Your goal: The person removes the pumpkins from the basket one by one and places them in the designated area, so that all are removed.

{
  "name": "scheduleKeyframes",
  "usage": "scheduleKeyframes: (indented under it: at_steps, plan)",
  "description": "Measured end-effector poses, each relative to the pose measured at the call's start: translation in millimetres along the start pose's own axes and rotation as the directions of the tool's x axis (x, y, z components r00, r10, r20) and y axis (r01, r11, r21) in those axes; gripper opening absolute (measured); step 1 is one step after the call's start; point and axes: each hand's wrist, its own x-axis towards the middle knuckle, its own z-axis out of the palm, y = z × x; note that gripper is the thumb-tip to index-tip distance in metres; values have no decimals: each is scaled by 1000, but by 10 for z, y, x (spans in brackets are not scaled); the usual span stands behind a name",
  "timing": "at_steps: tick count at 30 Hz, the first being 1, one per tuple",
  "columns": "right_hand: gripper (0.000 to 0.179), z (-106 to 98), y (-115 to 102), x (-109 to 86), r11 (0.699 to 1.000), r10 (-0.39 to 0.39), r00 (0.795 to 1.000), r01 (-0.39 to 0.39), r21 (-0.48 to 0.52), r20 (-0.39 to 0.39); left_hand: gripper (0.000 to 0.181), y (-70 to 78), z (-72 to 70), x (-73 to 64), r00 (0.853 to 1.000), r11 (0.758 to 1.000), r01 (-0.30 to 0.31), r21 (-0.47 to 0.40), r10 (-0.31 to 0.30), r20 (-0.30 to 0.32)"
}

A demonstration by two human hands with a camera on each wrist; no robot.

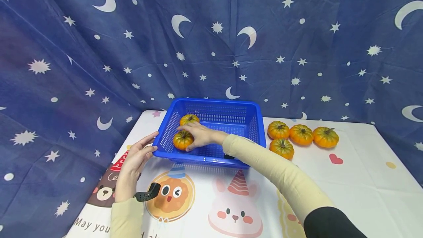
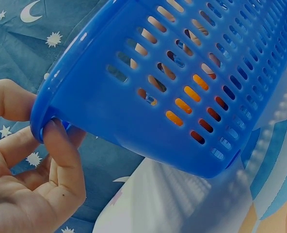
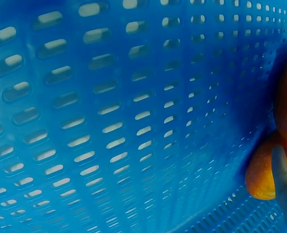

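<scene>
A blue plastic basket (image 1: 198, 159) with slotted walls stands on the table. My left hand (image 1: 133, 162) pinches its left rim between thumb and fingers, as the left wrist view shows up close on the rim (image 2: 61, 73). My right hand (image 1: 204, 135) reaches inside, its thumb and fingers around a small orange pumpkin (image 1: 182, 140) at the basket's left end. Just behind lies a second pumpkin (image 1: 189, 119), partly covered by that hand. In the right wrist view, fingers (image 3: 280, 172) lie against an orange pumpkin (image 3: 260, 174) at the right edge.
Right of the basket, several more pumpkins (image 1: 303, 135) sit close together, one (image 1: 282, 148) nearer the front, by my right forearm. A white tablecloth (image 1: 360, 179) with cartoon prints covers the table. Behind it hangs a dark blue curtain (image 1: 205, 65) with moons and stars.
</scene>
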Motion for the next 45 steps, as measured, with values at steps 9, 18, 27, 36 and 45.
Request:
scheduleKeyframes:
  at_steps: [9, 18, 27, 36, 45]
  plan:
    - [81, 25, 5, 7, 1000, 7, 1000, -7, 8, 5, 56, 4, 2, -5, 1000, 1000, 7, 4, -7, -14]
    - [82, 58, -19, -15, 998, 25, 997, -29, 54, 75, 56, -2, 12, 7, 1000, 1000, 2, 6, -2, -12]
    - [82, 91, 5, 9, 998, 16, 997, -20, 55, 72, 57, -6, 22, 10, 1000, 1000, -11, -3, 11, -4]
    - [82, 95, 33, 33, 999, -2, 998, 0, 51, 55, 56, 3, 11, 3, 1000, 1000, -3, 8, 3, -6]
    - [81, 63, 51, -2, 999, -22, 998, 21, 33, 56, 56, -8, 13, 8, 1000, 1000, -6, 11, 6, -7]
